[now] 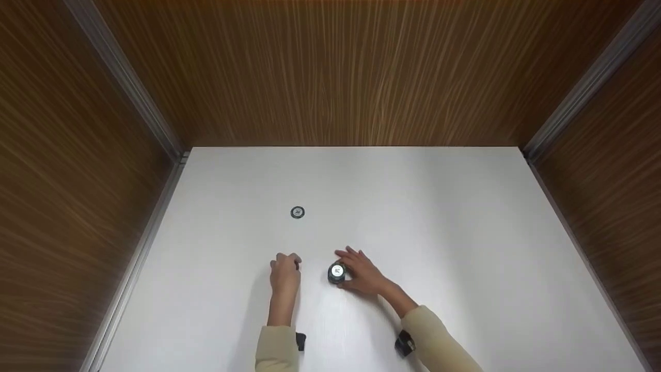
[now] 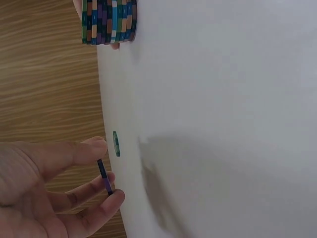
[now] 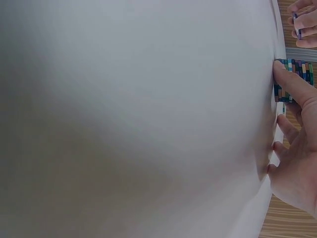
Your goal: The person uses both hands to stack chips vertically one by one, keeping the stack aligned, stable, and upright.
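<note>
My left hand [image 1: 284, 274] is held above the white table, left of the chip stack. Between its thumb and fingertips it pinches one poker chip [image 2: 104, 174], dark blue and purple on the edge, seen nearly edge-on in the left wrist view. A tall stack of poker chips [image 1: 337, 272] with multicoloured edges stands upright on the table. My right hand [image 1: 363, 274] holds this stack from the right, thumb on the near side and forefinger on the far side, its other fingers spread out over the table. Farther back, a single green-edged poker chip [image 1: 297, 212] lies flat.
Brown wood-grain panels [image 1: 356, 77] rise at the back and both sides of the white table [image 1: 454, 222]. Grey metal rails [image 1: 126, 72] run along the corners. A black wrist camera [image 1: 405, 343] sits at the right sleeve, another at the left.
</note>
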`<state>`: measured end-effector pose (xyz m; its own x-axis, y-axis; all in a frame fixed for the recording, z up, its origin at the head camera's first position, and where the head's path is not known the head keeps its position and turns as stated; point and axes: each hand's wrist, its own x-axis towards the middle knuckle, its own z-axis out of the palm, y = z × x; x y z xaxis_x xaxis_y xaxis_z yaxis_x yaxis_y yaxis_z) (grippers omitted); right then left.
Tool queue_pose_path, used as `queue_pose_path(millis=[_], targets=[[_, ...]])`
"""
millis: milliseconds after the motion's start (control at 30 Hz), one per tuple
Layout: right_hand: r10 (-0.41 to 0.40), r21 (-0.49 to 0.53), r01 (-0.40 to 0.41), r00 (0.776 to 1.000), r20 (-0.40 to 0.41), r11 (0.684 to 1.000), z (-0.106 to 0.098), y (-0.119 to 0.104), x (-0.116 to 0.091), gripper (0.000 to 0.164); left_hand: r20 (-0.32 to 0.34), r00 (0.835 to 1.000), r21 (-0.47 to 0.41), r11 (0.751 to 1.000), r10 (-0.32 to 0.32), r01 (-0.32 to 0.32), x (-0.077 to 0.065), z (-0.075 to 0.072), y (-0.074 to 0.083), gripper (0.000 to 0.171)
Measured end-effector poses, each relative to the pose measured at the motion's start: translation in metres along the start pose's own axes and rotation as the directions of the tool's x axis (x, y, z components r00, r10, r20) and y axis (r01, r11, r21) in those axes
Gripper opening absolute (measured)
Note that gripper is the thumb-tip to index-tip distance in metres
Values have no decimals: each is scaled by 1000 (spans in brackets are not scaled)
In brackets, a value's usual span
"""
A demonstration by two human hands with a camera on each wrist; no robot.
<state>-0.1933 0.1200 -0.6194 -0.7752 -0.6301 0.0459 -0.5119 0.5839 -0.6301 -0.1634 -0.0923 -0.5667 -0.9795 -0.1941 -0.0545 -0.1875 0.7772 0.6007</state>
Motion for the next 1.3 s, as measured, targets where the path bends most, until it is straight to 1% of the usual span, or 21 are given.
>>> queue_pose_path(millis=[100, 233, 333, 500, 633, 833, 967, 1100, 1200, 1300], targets=[[5, -6, -5, 1000, 0, 1000, 0, 0, 0, 47, -5, 1000, 3, 1000, 6, -6, -4, 2, 3, 18], [2, -4, -2, 1000, -7, 1000, 0, -1, 0, 47, -30, 999, 4, 1000, 31, -31, -10, 4, 8, 21], [-7, -3, 7, 1000, -16, 1000, -1, -1, 0, 47, -34, 998, 5, 999, 46, -45, -13, 5, 12, 22], [-6, -3, 6, 1000, -22, 1000, 0, -1, 0, 47, -11, 998, 23, 998, 63, -62, -18, 7, 19, 23], [4, 4, -4, 1000, -22, 1000, 0, -1, -1, 47, 17, 998, 34, 998, 58, -58, -20, 7, 25, 23], [-4, 18, 4, 1000, -25, 1000, -1, 0, -1, 46, 42, 996, 9, 997, 79, -80, -22, 8, 32, 23], [-4, 18, 5, 1000, -27, 1000, -1, 0, -2, 47, 50, 995, -11, 996, 87, -87, -23, 10, 36, 23], [-8, 15, 8, 1000, -27, 1000, -2, 1, -2, 46, 59, 993, -14, 995, 98, -98, -22, 10, 40, 22], [-19, 8, 19, 999, -32, 1000, -2, 1, -2, 45, 58, 992, -2, 993, 115, -115, -23, 10, 44, 22], [-39, 7, 39, 998, -40, 999, -2, 1, -2, 45, 43, 989, 5, 990, 142, -142, -24, 10, 48, 22]])
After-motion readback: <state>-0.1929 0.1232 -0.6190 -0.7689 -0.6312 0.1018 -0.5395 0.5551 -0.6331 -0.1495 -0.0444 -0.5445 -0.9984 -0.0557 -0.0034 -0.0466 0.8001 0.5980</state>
